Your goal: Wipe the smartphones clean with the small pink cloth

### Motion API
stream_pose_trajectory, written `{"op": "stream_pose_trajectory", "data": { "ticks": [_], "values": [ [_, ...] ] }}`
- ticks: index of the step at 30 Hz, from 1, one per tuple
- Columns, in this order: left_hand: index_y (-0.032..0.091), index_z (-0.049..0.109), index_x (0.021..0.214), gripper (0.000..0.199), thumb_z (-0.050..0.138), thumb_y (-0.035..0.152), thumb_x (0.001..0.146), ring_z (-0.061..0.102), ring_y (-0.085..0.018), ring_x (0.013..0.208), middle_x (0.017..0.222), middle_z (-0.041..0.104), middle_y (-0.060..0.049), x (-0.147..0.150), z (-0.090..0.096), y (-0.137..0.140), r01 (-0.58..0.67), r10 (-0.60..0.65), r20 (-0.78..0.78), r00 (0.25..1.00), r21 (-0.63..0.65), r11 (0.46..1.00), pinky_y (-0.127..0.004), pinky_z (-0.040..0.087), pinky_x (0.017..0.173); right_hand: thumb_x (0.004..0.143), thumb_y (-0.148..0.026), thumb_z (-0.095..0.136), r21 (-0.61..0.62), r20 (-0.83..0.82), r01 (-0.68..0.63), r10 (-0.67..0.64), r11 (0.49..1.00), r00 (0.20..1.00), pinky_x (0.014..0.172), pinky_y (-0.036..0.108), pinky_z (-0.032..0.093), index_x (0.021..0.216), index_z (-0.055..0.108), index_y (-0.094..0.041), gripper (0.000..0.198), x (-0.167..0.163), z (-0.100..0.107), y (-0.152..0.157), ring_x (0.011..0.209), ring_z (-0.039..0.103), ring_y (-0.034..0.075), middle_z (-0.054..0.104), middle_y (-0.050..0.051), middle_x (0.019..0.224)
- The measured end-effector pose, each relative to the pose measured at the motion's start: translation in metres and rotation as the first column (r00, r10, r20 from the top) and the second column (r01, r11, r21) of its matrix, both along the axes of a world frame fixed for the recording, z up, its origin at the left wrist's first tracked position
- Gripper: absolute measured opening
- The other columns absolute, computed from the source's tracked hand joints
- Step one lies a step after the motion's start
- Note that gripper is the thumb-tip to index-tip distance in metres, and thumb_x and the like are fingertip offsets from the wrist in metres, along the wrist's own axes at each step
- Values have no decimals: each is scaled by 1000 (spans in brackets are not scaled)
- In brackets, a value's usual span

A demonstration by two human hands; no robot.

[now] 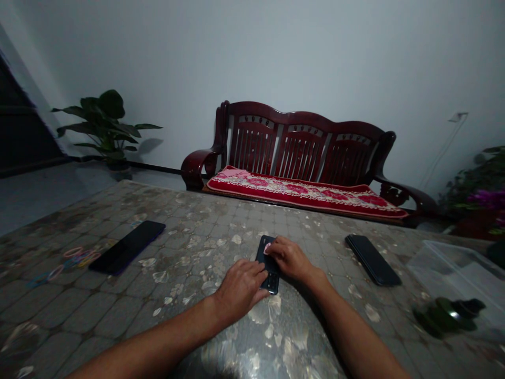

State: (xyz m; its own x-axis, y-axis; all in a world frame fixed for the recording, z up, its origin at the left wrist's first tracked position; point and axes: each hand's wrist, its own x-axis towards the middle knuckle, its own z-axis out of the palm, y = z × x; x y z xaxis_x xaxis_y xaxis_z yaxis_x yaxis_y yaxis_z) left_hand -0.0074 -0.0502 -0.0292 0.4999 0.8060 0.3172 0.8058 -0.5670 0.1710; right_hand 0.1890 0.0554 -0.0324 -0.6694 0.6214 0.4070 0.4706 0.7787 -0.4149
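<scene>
A dark smartphone point(271, 283) lies on the table in front of me, its camera end towards me, so its back seems to face up. My left hand point(243, 284) grips the phone's left side, fingers laid over it and thumb by its near end. Over the far part is my right hand point(290, 257), fingers pinched around a small pinkish-white piece point(267, 248) that rests against the phone. Whether that piece is a cloth, a tissue or a sticker I cannot tell. My fingers hide part of the phone.
On the left lie another phone point(128, 247) and several colourful hair ties point(81, 257). To the right are a third dark phone point(373, 259), a clear plastic box point(453, 263) and a blurred green bottle point(447, 316). A wooden bench point(300, 142) stands beyond the patterned table point(189, 221).
</scene>
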Motion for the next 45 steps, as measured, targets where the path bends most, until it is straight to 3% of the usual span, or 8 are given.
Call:
{"op": "stream_pose_trajectory", "data": {
  "ticks": [3, 5, 13, 21, 28, 36, 42, 45],
  "values": [
    [20, 70, 108, 28, 78, 33, 86, 69, -28, 111, 121, 73, -10, -2, -2, 1, -2, 2, 0, 1000, 6, 1000, -42, 52, 97, 94, -9, 55, 28, -54, 166, -164, 986, 985, 77, 27, 47, 97, 74, -20, 22, 6, -7, 12, 84, 61, 17, 63, 5, 89],
    [19, 70, 109, 29, 79, 31, 84, 69, -28, 112, 123, 72, -11, -3, -1, 2, -4, 4, -1, 1000, 1, 1000, -43, 52, 97, 94, -10, 55, 22, -81, 199, -197, 980, 977, 76, 27, 48, 96, 74, -20, 21, 10, -10, 17, 84, 61, 17, 63, 5, 89],
    [19, 71, 107, 29, 81, 30, 83, 70, -28, 109, 120, 73, -11, -3, 4, 2, -15, 15, -18, 1000, -14, 1000, -42, 53, 96, 87, -3, 56, -15, -38, -64, 63, 998, 997, 74, 24, 47, 94, 73, -20, 25, 4, 0, -3, 82, 62, 16, 64, 4, 88],
    [18, 71, 108, 28, 79, 30, 85, 68, -29, 114, 124, 72, -12, -5, 2, 4, -12, 12, -11, 1000, -6, 1000, -42, 53, 97, 93, -8, 54, 23, -116, 167, -164, 986, 980, 74, 26, 47, 97, 73, -19, 22, 6, -13, 11, 81, 60, 16, 61, 5, 86],
    [19, 70, 108, 24, 76, 28, 86, 69, -29, 111, 121, 72, -12, -7, 1, 6, -8, 8, -3, 1000, -4, 1000, -42, 53, 96, 89, -6, 55, -1, -63, -59, 58, 998, 996, 76, 26, 48, 98, 73, -21, 25, 3, -3, -4, 84, 62, 17, 64, 5, 89],
    [19, 69, 115, 26, 70, 29, 91, 67, -29, 117, 127, 70, -13, -9, -7, 9, -5, 6, -20, 1000, 14, 1000, -44, 52, 99, 93, -10, 54, 35, -129, 210, -204, 977, 970, 75, 27, 48, 96, 74, -20, 22, 7, -15, 14, 82, 61, 17, 63, 5, 87],
    [18, 69, 114, 26, 71, 26, 89, 66, -30, 117, 126, 71, -13, -9, -6, 8, -7, 7, -24, 1000, 22, 1000, -45, 52, 100, 90, -7, 54, 19, -84, -31, 33, 999, 996, 78, 27, 50, 97, 73, -21, 25, 4, -6, -2, 86, 63, 17, 67, 6, 93],
    [19, 69, 115, 25, 69, 26, 91, 66, -29, 118, 126, 71, -13, -10, -7, 9, -2, 2, -16, 1000, 27, 1000, -44, 52, 100, 91, -7, 54, 29, -72, -3, 5, 1000, 997, 80, 28, 50, 99, 73, -22, 25, 3, -6, -1, 89, 64, 18, 68, 6, 95]
  ]
}}
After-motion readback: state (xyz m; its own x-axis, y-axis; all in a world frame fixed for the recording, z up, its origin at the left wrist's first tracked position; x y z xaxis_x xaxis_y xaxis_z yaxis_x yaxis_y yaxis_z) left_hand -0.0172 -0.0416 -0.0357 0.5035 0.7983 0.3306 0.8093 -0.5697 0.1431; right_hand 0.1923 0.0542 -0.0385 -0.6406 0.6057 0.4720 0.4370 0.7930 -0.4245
